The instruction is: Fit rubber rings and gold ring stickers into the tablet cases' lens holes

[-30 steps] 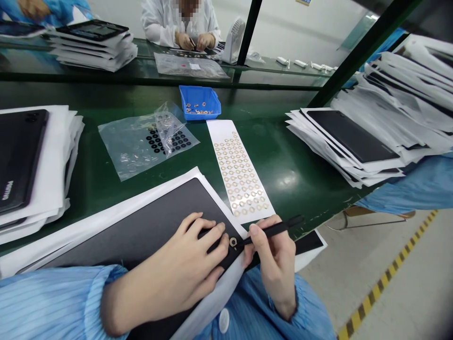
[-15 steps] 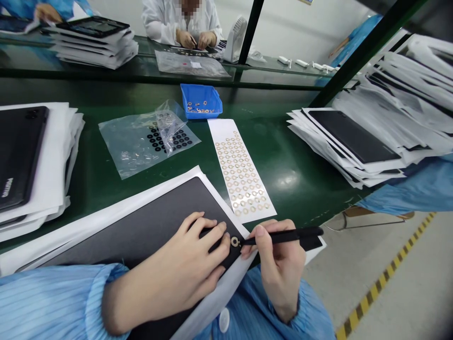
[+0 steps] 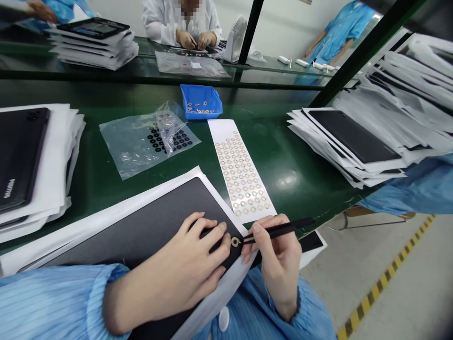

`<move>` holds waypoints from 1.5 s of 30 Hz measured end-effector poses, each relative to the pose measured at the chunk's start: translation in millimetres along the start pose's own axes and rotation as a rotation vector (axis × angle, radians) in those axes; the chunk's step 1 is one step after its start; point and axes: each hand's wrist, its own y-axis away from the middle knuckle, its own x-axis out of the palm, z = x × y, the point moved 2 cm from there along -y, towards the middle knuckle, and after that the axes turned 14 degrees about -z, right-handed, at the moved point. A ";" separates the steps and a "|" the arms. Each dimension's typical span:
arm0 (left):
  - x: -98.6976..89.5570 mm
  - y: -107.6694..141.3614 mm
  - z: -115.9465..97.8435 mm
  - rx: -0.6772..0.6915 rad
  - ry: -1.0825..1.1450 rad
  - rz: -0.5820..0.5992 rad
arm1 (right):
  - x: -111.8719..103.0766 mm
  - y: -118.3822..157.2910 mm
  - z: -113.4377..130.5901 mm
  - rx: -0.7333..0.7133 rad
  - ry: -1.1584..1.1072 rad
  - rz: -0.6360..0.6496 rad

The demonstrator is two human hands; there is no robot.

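Note:
A dark flat panel (image 3: 152, 217) lies on white sheeting at the table's front edge. My left hand (image 3: 177, 269) rests on it with fingers spread, fingertips beside a small gold ring (image 3: 235, 242) near the panel's corner. My right hand (image 3: 278, 257) grips black tweezers (image 3: 286, 228), their tips at the ring's right side. Just beyond the corner lies a white sheet (image 3: 226, 137) with rows of gold rings. Behind it sits a blue bin (image 3: 202, 111) holding loose small parts.
A clear bag (image 3: 130, 151) with black rings lies left of the sheet. Stacks of wrapped panels stand at left (image 3: 58, 156) and right (image 3: 350, 137). Across the raised glass shelf, a person (image 3: 182, 28) in white works; others wear blue.
The tweezers in my right hand have tilted, and that hand has shifted slightly. My left hand stays put. A background person in blue at upper right has moved left into fuller view.

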 end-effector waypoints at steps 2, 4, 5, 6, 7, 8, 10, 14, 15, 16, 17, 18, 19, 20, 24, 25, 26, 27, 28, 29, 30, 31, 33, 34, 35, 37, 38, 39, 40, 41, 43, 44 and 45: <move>-0.2 0.0 -0.1 0.004 -0.002 -0.003 | -0.6 0.7 1.1 -0.030 0.010 -0.031; -0.4 -0.2 0.1 0.004 -0.002 -0.012 | -1.2 1.9 1.4 -0.057 0.047 -0.048; -0.3 -0.3 0.2 0.003 -0.003 -0.013 | -1.4 2.6 1.2 -0.067 0.067 -0.051; -0.3 -0.5 0.3 0.005 -0.005 -0.016 | -1.6 3.2 1.0 -0.073 0.085 -0.053; -0.2 -0.7 0.3 0.007 -0.006 -0.018 | -1.7 3.5 0.7 -0.075 0.098 -0.054; -0.1 -0.9 0.4 0.008 -0.008 -0.018 | -1.8 3.7 0.4 -0.072 0.110 -0.054; -0.2 -1.4 0.4 0.013 -0.012 -0.016 | -1.7 3.4 0.1 -0.062 0.127 -0.052; -1.8 -2.1 -0.3 0.019 -0.016 -0.021 | -0.6 2.3 0.7 -0.036 0.136 -0.036; -2.3 -2.2 -0.5 0.018 -0.015 -0.025 | -0.2 2.2 0.8 -0.027 0.130 -0.027; -2.6 -2.3 -0.7 0.015 -0.013 -0.024 | 0.3 2.3 0.9 -0.017 0.124 -0.016; -2.8 -2.2 -0.8 0.013 -0.013 -0.024 | 0.8 2.5 0.9 -0.011 0.117 -0.007; -2.7 -2.1 -0.9 0.013 -0.014 -0.022 | 1.1 2.8 1.0 -0.009 0.110 -0.008; -2.3 -2.0 -1.0 0.015 -0.016 -0.019 | 1.3 3.1 1.1 -0.015 0.102 -0.017; -1.8 -1.7 -1.0 0.016 -0.019 -0.016 | 1.4 3.6 1.2 -0.026 0.095 -0.035; 0.6 -0.6 -0.7 0.020 -0.023 -0.004 | 1.2 6.6 1.2 -0.074 0.068 -0.086; 0.9 -0.3 -0.5 0.019 -0.023 0.000 | 1.1 7.3 1.0 -0.082 0.071 -0.088; 1.1 0.0 -0.4 0.017 -0.024 0.002 | 0.9 7.7 0.8 -0.088 0.079 -0.092; 1.1 0.2 -0.3 0.016 -0.023 0.001 | 0.7 7.8 0.8 -0.095 0.092 -0.092; 1.0 0.4 -0.3 0.014 -0.023 0.000 | 0.6 7.4 0.8 -0.097 0.109 -0.091; 0.9 0.5 -0.4 0.013 -0.023 -0.004 | 0.6 6.7 1.0 -0.097 0.124 -0.086; 0.7 0.5 -0.7 0.015 -0.020 -0.009 | 0.7 5.7 1.2 -0.089 0.138 -0.079; 0.5 0.3 -1.0 0.019 -0.019 -0.015 | 0.9 4.5 1.5 -0.078 0.147 -0.070; 0.2 -0.3 -1.6 0.026 -0.017 -0.018 | 1.2 1.9 2.1 -0.042 0.153 -0.057; 0.0 -0.7 -1.8 0.029 -0.020 -0.017 | 1.4 0.9 2.4 -0.021 0.153 -0.054; -0.2 -1.1 -1.9 0.030 -0.024 -0.014 | 1.8 0.1 2.6 0.001 0.150 -0.049; -0.5 -1.7 -1.7 0.028 -0.032 -0.010 | 2.9 -0.5 2.4 0.055 0.130 -0.021; -0.6 -1.8 -1.6 0.029 -0.035 -0.010 | 3.5 -0.4 2.1 0.082 0.115 0.000; -0.6 -1.6 -1.4 0.031 -0.036 -0.009 | 3.9 0.0 1.5 0.106 0.100 0.019; -0.3 -1.4 -1.2 0.032 -0.036 -0.009 | 4.1 0.6 0.8 0.124 0.086 0.034; 0.0 -0.9 -1.0 0.033 -0.034 -0.009 | 3.8 1.1 0.0 0.134 0.074 0.041; 1.0 0.0 -0.6 0.030 -0.029 -0.001 | 2.1 2.0 -1.8 0.124 0.041 0.034; 1.4 0.3 -0.5 0.028 -0.027 0.004 | 0.7 2.2 -2.7 0.108 0.019 0.020; 1.6 0.5 -0.4 0.025 -0.026 0.011 | -0.8 2.2 -3.6 0.089 -0.005 0.001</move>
